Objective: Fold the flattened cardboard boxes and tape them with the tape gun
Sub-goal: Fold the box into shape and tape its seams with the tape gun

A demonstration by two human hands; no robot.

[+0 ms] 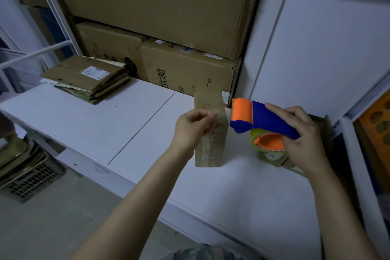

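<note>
- Right hand [304, 133]: fingers [274, 108] wrapped over the blue body of the tape gun [259, 120], thumb underneath by the roll. It's a full grip.
- Left hand [196, 129]: fingers [207, 115] curled in against the left face of the box [211, 133]. From where I stand I cannot tell whether they pinch a tape end or only steady the cardboard.
- The box stands on end between the two hands, long axis upright, its shiny taped face turned toward the left hand.
- What the next pass seems to turn on: the gun's orange nose points left at the box's upper right edge, just beside it (touching or a hair apart, I can't say). So the box lies left of the gun, and the left hand is the one already on it.
- The box's foot rests on the white bench [84, 124], toward its right end.
- Further out, a stack [88, 78] of flattened boxes waits at the bench's far left, well apart from both hands.
- Big cartons [147, 6] are piled behind.
</note>
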